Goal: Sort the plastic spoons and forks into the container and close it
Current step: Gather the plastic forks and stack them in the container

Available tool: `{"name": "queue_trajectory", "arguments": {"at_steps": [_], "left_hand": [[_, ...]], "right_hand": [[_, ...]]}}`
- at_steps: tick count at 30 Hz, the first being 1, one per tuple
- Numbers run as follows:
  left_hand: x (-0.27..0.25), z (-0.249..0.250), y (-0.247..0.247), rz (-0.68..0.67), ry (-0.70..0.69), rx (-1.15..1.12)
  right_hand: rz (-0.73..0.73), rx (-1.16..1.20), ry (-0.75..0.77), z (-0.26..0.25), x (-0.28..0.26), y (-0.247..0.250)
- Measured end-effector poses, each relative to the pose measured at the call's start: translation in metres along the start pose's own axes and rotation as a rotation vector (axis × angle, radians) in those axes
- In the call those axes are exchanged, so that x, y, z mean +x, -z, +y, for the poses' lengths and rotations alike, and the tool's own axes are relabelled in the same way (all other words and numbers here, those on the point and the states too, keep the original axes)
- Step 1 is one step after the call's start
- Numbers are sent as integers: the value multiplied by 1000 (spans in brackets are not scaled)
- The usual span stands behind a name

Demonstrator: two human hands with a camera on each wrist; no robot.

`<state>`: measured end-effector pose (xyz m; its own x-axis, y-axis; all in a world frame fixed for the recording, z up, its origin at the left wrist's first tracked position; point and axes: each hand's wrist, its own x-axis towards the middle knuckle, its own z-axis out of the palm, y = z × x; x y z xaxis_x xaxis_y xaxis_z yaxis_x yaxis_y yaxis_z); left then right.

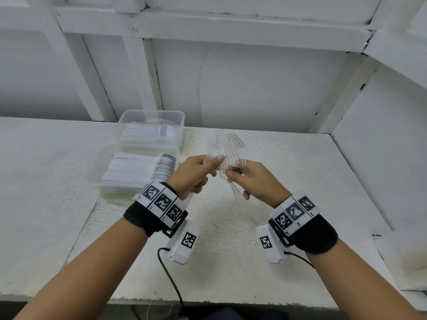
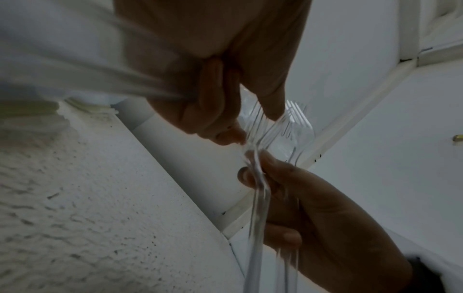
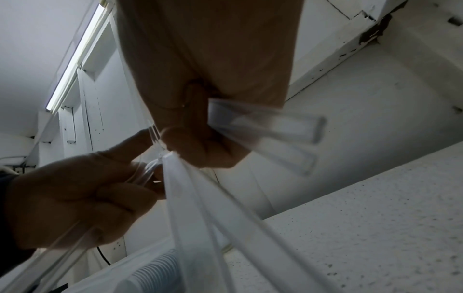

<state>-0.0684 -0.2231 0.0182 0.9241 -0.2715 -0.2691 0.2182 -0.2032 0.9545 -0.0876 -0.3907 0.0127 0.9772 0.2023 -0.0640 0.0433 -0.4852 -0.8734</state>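
Above the middle of the white table (image 1: 288,181) both hands hold a fan of clear plastic forks (image 1: 231,144), tines pointing away from me. My left hand (image 1: 213,166) pinches some of the forks near their necks between thumb and fingers. My right hand (image 1: 235,172) grips the others, whose handles (image 3: 265,126) stick out below its curled fingers. The left wrist view shows the fork heads (image 2: 293,126) crossing between the two hands. Two clear plastic containers sit at the left: a far one (image 1: 178,118) and a near one (image 1: 104,172), each with stacked cutlery inside.
A white wall with beams rises right behind the table, and a side wall (image 1: 381,146) closes off the right. The table's front edge (image 1: 208,299) is near my body. Cables hang from the wrist cameras over that edge.
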Motion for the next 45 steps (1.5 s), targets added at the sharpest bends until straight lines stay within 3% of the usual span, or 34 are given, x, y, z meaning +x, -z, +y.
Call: {"name": "queue_trajectory", "arguments": {"at_steps": [7, 14, 20, 24, 29, 35, 41, 45], "left_hand": [[-3, -3, 0, -30, 67, -97], [-2, -10, 6, 10, 124, -193], [-4, -23, -4, 90, -48, -95], [-4, -28, -10, 220, -152, 24], [-2, -31, -10, 338, -180, 55], [-5, -32, -13, 225, -139, 10], [-8, -33, -12, 135, -81, -188], [-11, -36, -7, -62, 15, -285]], "right_hand": [[67, 62, -32, 0, 0, -8], [231, 335, -81, 6, -2, -10], [211, 497, -75, -2, -2, -24], [232, 477, -88, -3, -1, -34], [259, 562, -76, -4, -5, -38], [285, 375, -77, -5, 0, -47], [292, 323, -59, -7, 1, -46], [305, 401, -33, -12, 0, -40]]}}
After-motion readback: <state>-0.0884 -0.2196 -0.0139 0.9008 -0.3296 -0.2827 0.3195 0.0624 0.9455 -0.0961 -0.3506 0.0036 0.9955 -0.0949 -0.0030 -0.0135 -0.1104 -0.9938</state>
